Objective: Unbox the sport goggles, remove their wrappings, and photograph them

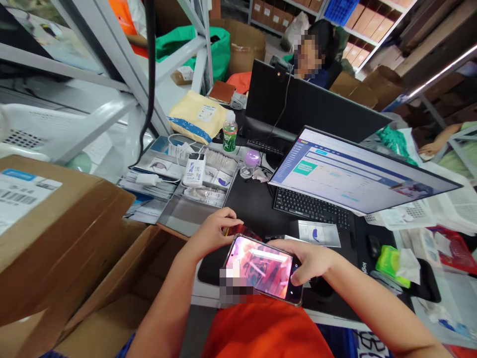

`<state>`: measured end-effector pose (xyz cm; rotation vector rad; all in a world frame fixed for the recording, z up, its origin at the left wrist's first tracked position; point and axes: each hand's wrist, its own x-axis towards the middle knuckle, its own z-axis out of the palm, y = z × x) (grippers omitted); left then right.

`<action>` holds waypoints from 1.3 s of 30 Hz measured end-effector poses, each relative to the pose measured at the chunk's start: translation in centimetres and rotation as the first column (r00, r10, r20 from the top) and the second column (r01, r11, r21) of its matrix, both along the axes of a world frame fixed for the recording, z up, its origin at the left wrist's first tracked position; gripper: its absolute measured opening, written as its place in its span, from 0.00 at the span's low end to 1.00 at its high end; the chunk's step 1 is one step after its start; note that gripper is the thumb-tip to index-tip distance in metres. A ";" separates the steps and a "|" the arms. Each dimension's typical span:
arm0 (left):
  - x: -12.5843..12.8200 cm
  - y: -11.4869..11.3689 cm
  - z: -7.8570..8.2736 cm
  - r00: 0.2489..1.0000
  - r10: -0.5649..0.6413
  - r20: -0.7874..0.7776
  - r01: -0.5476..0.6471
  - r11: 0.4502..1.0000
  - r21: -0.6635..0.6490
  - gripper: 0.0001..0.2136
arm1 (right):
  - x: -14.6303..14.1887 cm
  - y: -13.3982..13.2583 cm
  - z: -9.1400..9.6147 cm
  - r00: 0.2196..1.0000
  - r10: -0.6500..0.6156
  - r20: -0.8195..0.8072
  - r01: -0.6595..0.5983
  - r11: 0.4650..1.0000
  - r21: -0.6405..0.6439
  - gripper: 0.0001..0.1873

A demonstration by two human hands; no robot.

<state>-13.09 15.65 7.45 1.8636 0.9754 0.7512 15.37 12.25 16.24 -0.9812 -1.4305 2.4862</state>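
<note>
My right hand [311, 258] grips a smartphone [261, 268] from its right end, thumb on the edge of the lit screen. The phone is level with the desk's front edge, above my lap, and shows a pinkish-red picture. Just beyond its upper left corner, my left hand [214, 231] pinches a thin, glossy, dark reddish piece [244, 230] between thumb and fingers. Part of that piece is hidden behind the phone, and its kind cannot be made out. A card with a purple picture [318, 233] lies on the desk beyond my right hand.
A divided tray [175, 211] holds packets and a white box [194, 169]. Nearby are a green-labelled bottle [230, 132], a monitor [357, 169], a keyboard [309, 206] and a green tissue pack [391, 266]. Large cardboard boxes [74, 238] stand left. Another person sits behind a second monitor [309, 104].
</note>
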 end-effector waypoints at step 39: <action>0.0 0.4 -0.3 1.000 0.022 -0.019 -0.022 0.999 -0.027 0.13 | 0.0 -0.6 2.6 0.997 -0.074 -0.017 0.075 0.997 0.023 0.35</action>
